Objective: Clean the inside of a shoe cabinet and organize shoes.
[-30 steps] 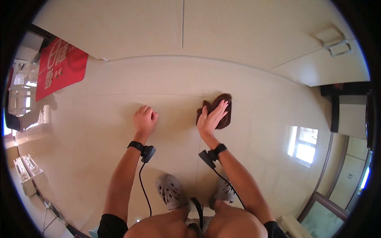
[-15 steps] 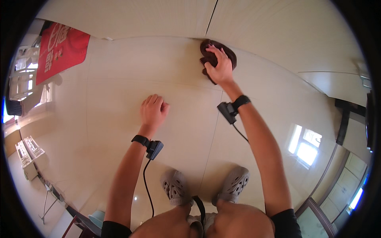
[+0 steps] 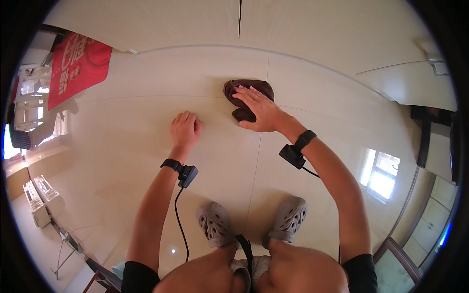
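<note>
A crumpled dark brown cloth (image 3: pixel 261 87) lies on the glossy beige tiled floor (image 3: pixel 210 156), ahead of my feet. My right hand (image 3: pixel 261 111) rests over it, palm down, with the fingers stretched out across the cloth and the thumb out at its near side. Left of the cloth and apart from it, my left hand (image 3: pixel 185 129) is curled into a loose fist over the floor. Nothing shows in that fist; I cannot tell whether it touches the tiles. Each wrist wears a black strap with a small box and a cable.
Pale cabinet fronts (image 3: pixel 161 22) run along the far side. At the left hangs a red printed sheet (image 3: pixel 80 68), near white chairs. Grey clogs (image 3: pixel 215 224) are on my feet. Window light reflects off the floor at the right, and a framed glass panel (image 3: pixel 398 268) stands lower right.
My right hand and the brown cloth have moved from the cabinet base toward me and slightly left. The cloth is now bunched differently. My left hand stays curled, shifted very slightly left.
</note>
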Motion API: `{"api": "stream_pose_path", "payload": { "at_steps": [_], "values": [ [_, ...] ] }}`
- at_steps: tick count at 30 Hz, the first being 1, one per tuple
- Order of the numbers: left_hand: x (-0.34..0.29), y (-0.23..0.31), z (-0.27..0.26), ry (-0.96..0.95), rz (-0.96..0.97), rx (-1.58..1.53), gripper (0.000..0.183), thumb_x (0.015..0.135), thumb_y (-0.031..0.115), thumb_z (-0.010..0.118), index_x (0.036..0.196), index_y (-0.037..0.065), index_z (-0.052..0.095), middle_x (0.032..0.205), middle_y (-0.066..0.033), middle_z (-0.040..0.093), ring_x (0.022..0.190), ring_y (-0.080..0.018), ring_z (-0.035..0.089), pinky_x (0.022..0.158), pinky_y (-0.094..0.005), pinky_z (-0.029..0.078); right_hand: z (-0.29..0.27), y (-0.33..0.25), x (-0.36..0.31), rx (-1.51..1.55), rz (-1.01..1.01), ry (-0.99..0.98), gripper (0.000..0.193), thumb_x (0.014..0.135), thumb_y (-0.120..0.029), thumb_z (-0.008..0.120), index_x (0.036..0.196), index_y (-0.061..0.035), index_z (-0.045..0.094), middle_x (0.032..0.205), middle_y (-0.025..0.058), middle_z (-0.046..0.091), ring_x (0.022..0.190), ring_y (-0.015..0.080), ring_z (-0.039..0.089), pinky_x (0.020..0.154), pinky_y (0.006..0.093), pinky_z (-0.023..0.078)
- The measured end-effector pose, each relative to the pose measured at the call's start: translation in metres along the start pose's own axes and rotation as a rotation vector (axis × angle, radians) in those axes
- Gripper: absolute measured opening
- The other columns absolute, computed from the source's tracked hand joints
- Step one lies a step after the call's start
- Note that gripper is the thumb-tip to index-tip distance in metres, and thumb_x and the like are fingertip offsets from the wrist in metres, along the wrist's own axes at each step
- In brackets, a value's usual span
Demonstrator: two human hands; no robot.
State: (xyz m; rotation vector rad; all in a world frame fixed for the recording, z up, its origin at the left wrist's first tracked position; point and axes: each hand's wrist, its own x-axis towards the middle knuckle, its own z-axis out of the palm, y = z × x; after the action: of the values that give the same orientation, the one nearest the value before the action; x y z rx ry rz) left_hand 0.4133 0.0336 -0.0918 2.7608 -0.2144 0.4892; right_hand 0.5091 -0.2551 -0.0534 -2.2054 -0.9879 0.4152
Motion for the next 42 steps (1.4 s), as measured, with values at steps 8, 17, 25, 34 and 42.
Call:
{"api": "stream_pose_path", "payload": {
  "at_steps": [8, 17, 25, 34, 42],
  "values": [
    [0.001, 0.002, -0.007, -0.029, -0.032, -0.011, 0.015, 0.077, 0.007, 0.065, 0.071, 0.008, 0.052, 0.073, -0.0060, 0.053, 0.070, -0.0281, 0.057, 0.059, -0.0425, 0.046, 0.013, -0.009, 0.002, -0.306, -0.044, 0.274, 0.082, 0.069, -0.042, 0.086, 0.137, -0.0098, 0.052, 0.134, 0.0155, 0.050, 0.122, 0.0345, 0.050, 0.106, 0.0470, 0.042],
    [0.001, 0.001, -0.007, -0.086, -0.050, -0.055, 0.014, 0.077, 0.008, 0.065, 0.072, 0.010, 0.052, 0.073, -0.0055, 0.053, 0.071, -0.0281, 0.057, 0.061, -0.0422, 0.046, 0.031, -0.042, 0.004, -0.273, 0.276, 0.027, 0.032, 0.076, -0.016, 0.074, 0.103, -0.0021, 0.063, 0.091, 0.0173, 0.066, 0.084, 0.0386, 0.066, 0.073, 0.0467, 0.056],
    [0.004, 0.004, -0.011, -0.062, -0.043, -0.079, 0.012, 0.075, 0.006, 0.064, 0.071, 0.008, 0.053, 0.073, -0.0064, 0.054, 0.071, -0.0301, 0.057, 0.059, -0.0440, 0.046, -0.026, -0.047, -0.059, 0.974, 0.740, 0.041, 0.043, 0.085, -0.038, 0.075, 0.110, -0.0028, 0.072, 0.083, 0.0116, 0.071, 0.067, 0.0208, 0.068, 0.053, 0.0312, 0.053],
    [0.006, 0.005, -0.010, -0.026, -0.028, -0.049, 0.019, 0.089, 0.016, 0.064, 0.073, 0.006, 0.059, 0.070, -0.0111, 0.057, 0.063, -0.0297, 0.057, 0.058, -0.0419, 0.046, -0.005, -0.053, -0.118, 1.862, 0.805, -0.140, 0.044, 0.093, -0.041, 0.068, 0.107, -0.0002, 0.060, 0.084, 0.0121, 0.063, 0.063, 0.0220, 0.061, 0.059, 0.0335, 0.053],
    [-0.004, 0.106, -0.071, -0.894, -0.754, -1.331, 0.045, 0.102, 0.041, 0.060, 0.119, 0.000, 0.063, 0.109, -0.0057, 0.067, 0.092, -0.0138, 0.063, 0.071, -0.0296, 0.052, -0.001, -0.101, -0.125, 2.123, 0.547, -0.034, 0.046, 0.101, -0.039, 0.053, 0.127, -0.0013, 0.059, 0.115, 0.0183, 0.068, 0.102, 0.0319, 0.068, 0.090, 0.0462, 0.058]
  ]
}}
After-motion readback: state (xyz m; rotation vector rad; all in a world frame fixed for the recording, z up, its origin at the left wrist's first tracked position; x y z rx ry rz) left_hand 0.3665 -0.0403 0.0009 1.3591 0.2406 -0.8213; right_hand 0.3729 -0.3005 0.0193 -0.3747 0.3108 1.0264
